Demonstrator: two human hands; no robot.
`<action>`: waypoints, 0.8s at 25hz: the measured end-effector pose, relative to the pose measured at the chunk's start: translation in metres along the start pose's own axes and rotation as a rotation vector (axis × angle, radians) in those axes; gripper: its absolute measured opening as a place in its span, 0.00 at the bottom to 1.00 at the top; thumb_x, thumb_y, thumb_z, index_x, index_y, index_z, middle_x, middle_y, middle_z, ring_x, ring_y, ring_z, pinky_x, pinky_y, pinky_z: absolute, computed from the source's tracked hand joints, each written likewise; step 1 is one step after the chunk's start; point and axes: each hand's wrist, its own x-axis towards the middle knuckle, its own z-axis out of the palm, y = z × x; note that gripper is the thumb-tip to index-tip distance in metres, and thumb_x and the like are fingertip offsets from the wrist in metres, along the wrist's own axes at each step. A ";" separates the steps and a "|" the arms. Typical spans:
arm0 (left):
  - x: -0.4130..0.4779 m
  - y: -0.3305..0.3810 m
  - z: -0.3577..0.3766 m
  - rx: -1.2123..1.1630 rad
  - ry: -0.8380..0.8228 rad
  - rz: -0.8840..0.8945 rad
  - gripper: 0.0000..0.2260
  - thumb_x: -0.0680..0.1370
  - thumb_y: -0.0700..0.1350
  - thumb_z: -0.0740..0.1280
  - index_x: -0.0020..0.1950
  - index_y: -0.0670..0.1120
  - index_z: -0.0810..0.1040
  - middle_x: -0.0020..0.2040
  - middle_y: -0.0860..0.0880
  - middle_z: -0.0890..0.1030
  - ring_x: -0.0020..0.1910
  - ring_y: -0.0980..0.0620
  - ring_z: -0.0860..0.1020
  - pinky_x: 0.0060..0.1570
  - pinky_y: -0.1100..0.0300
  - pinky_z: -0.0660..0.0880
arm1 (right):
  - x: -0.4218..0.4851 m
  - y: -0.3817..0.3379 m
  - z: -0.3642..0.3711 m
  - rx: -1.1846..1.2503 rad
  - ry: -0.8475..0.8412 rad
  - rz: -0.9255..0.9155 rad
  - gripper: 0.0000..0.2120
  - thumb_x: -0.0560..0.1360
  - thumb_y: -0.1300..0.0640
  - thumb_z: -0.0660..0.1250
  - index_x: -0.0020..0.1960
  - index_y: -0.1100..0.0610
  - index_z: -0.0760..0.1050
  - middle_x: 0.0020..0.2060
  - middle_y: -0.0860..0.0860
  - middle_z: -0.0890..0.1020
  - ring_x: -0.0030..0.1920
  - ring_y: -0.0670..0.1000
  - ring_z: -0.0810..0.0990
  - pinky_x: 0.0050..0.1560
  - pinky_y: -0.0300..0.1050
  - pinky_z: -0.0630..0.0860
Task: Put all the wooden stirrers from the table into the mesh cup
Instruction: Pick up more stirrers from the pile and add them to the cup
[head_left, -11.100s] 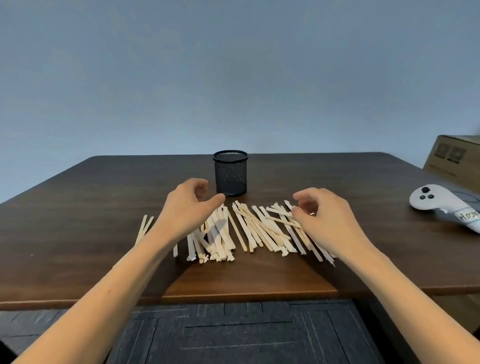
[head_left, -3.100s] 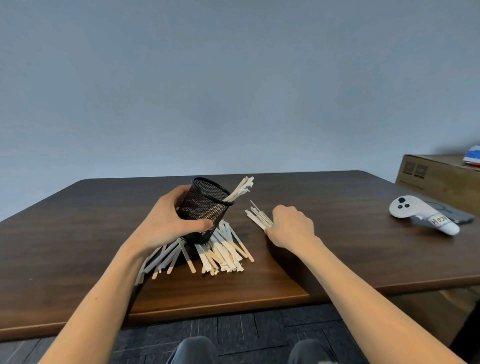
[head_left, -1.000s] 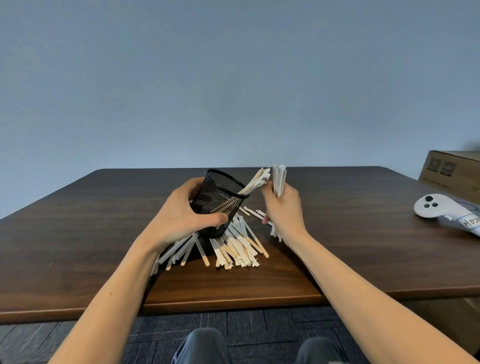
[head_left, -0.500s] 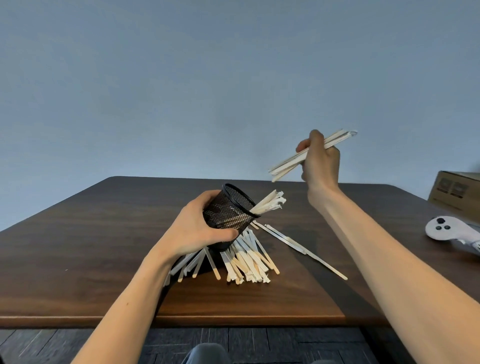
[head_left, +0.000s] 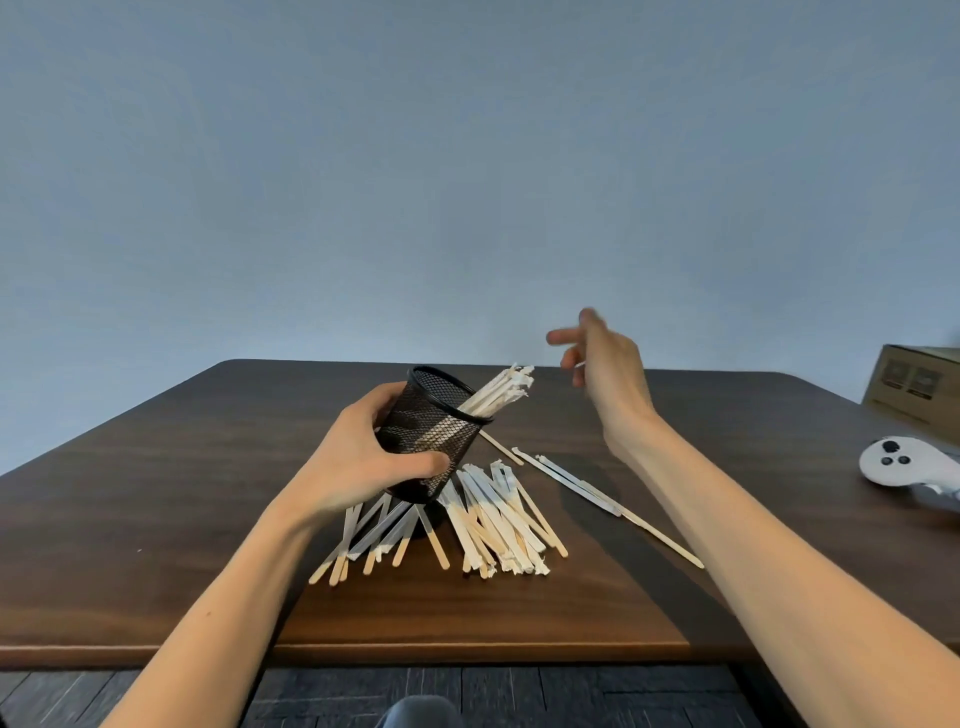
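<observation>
My left hand (head_left: 358, 462) grips the black mesh cup (head_left: 434, 434), which is tilted with its mouth toward the right, just above the table. A bundle of wooden stirrers (head_left: 498, 392) sticks out of the cup's mouth. My right hand (head_left: 605, 364) hovers in the air to the right of the cup, fingers apart and blurred, with nothing in it. A fan of loose stirrers (head_left: 488, 519) lies on the dark wooden table (head_left: 156, 493) under and in front of the cup. A few more stirrers (head_left: 597, 488) lie in a line to the right, partly under my right forearm.
A white hand controller (head_left: 906, 462) lies at the table's right edge. A cardboard box (head_left: 919, 384) stands behind it. The table's front edge runs close to me, with dark floor below.
Half a second ago my right hand held a bundle of stirrers high in the air. Now that hand is lower, nearer the cup and open, and more stirrers stick out of the cup.
</observation>
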 end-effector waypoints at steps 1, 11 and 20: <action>0.001 -0.003 -0.006 0.004 0.002 -0.006 0.37 0.58 0.55 0.79 0.66 0.51 0.77 0.55 0.54 0.86 0.51 0.59 0.85 0.53 0.63 0.80 | 0.001 0.017 0.003 -0.113 -0.018 0.001 0.18 0.82 0.47 0.57 0.48 0.51 0.84 0.38 0.48 0.80 0.41 0.49 0.77 0.46 0.44 0.72; 0.004 -0.018 -0.024 0.026 0.063 -0.011 0.31 0.62 0.48 0.80 0.64 0.53 0.78 0.53 0.57 0.87 0.50 0.61 0.85 0.46 0.72 0.78 | 0.006 0.089 0.066 -1.256 -0.097 -0.255 0.12 0.78 0.45 0.67 0.54 0.50 0.84 0.48 0.50 0.85 0.53 0.54 0.82 0.53 0.49 0.73; -0.003 -0.022 -0.023 0.060 0.077 -0.008 0.27 0.69 0.37 0.81 0.65 0.50 0.78 0.52 0.62 0.86 0.49 0.62 0.85 0.45 0.73 0.77 | 0.010 0.059 0.066 -1.191 -0.186 -0.070 0.12 0.75 0.53 0.69 0.56 0.57 0.77 0.50 0.53 0.83 0.52 0.56 0.82 0.45 0.46 0.72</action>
